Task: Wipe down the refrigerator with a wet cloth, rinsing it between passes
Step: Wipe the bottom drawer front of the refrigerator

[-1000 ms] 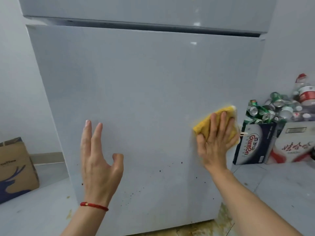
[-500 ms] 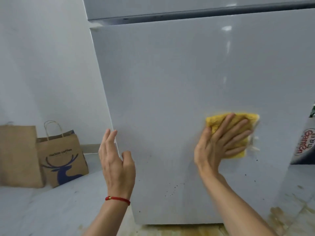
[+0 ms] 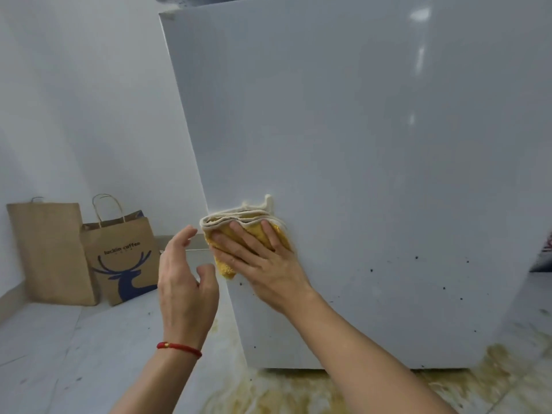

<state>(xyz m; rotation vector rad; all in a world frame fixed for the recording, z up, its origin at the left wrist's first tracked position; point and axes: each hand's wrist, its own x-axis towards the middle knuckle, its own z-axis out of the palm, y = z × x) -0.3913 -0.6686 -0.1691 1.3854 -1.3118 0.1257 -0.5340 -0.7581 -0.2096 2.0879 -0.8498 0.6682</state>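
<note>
The grey refrigerator door [image 3: 358, 144] fills most of the view, with dark specks low on its right part. A folded yellow cloth [image 3: 239, 222] with a pale border lies flat against the door at its left edge. My right hand [image 3: 263, 264] presses on the cloth with fingers spread. My left hand [image 3: 185, 285] hovers just left of the door's edge, fingers apart, holding nothing, a red string on its wrist.
Two brown paper bags stand against the wall at the left, a plain bag [image 3: 50, 249] and a bag with a blue deer print [image 3: 125, 255]. Yellow-brown stains [image 3: 298, 392] spread on the tiled floor below the refrigerator.
My right hand has slid the cloth across the door from its right side to its left edge. The view has swung left, so the boxes of cans are gone from sight.
</note>
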